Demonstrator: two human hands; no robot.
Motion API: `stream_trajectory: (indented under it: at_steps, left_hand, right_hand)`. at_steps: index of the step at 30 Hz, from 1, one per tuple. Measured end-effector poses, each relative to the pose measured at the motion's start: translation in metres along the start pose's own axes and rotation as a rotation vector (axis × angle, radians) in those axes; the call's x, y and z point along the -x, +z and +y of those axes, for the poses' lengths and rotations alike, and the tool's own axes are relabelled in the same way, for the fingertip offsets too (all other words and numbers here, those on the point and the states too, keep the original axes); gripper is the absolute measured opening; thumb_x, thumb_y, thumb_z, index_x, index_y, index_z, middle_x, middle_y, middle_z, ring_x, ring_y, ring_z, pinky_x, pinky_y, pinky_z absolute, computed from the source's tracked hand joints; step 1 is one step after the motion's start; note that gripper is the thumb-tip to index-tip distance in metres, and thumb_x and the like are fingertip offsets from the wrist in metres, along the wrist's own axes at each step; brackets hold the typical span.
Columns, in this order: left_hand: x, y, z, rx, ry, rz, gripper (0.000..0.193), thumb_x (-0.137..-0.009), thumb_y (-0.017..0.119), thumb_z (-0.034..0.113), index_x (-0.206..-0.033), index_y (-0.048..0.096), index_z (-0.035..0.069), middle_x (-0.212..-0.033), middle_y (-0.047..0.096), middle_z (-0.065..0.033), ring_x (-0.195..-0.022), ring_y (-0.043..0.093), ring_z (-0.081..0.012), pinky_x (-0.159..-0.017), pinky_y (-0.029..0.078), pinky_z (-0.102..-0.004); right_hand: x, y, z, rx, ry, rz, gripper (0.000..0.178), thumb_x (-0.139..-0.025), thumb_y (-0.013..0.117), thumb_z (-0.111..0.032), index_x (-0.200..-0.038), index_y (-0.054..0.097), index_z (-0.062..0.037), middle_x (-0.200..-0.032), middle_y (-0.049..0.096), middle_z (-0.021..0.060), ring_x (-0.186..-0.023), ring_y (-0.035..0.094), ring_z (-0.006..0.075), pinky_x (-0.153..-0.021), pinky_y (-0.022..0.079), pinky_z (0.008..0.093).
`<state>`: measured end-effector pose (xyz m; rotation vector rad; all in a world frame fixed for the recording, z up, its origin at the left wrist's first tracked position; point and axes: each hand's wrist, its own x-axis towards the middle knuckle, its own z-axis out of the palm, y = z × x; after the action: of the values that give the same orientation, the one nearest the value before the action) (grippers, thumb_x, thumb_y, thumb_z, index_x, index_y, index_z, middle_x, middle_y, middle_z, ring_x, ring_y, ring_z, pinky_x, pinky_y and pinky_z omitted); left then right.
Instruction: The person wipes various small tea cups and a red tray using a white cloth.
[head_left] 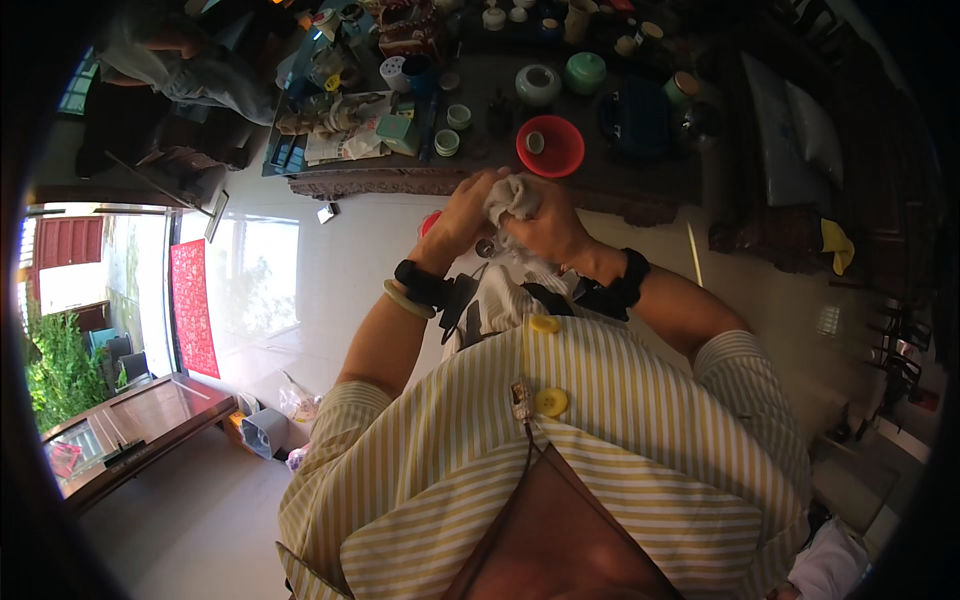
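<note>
A bunched pale grey cloth [512,196] is squeezed between my two hands, just off the near edge of the dark wooden table [480,180]. My left hand [470,215] is closed against the cloth's left side. From the right, my right hand [557,228] has its fingers wrapped round it. Just beyond the hands, a red bowl [567,160] stands on the table with a small pale cup [535,142] in it. Two more small cups, one [458,116] behind the other [446,142], stand to the bowl's left. What the palms cover is hidden.
A round whitish pot [538,85] and a green lidded jar [585,72] stand behind the bowl. Left of the cups is a mint-green box [397,134]. A person in grey [195,72] is at the upper left. A bin [265,432] stands on the floor.
</note>
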<state>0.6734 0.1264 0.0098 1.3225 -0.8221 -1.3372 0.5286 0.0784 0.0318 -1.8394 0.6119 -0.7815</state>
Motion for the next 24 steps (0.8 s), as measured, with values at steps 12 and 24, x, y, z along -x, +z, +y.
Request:
stream_trajectory:
  at_steps: [12,24]
  left_hand:
    - [-0.014,0.002,0.012,0.008,-0.153,-0.080,0.039,-0.090,0.050,0.041,-0.099,0.060,0.005,-0.078,0.061,-0.0034,-0.066,0.057,-0.0142,-0.051,0.043,-0.0240]
    - [-0.035,-0.026,-0.016,0.673,-0.443,-0.746,0.043,-0.093,0.047,0.047,-0.101,0.060,0.007,-0.082,0.063,-0.0028,-0.068,0.060,-0.0133,-0.058,0.050,-0.0236]
  right_hand:
    - [-0.009,-0.037,0.005,0.326,-0.334,-0.154,0.017,-0.065,0.070,-0.010,-0.079,0.060,-0.0063,-0.084,0.057,0.0079,-0.077,0.056,0.0280,-0.065,0.046,0.0382]
    - [-0.018,-0.051,0.005,0.391,-0.518,-0.299,0.019,-0.066,0.067,-0.004,-0.083,0.060,-0.0023,-0.084,0.057,0.0073,-0.077,0.058,0.0264,-0.066,0.047,0.0361]
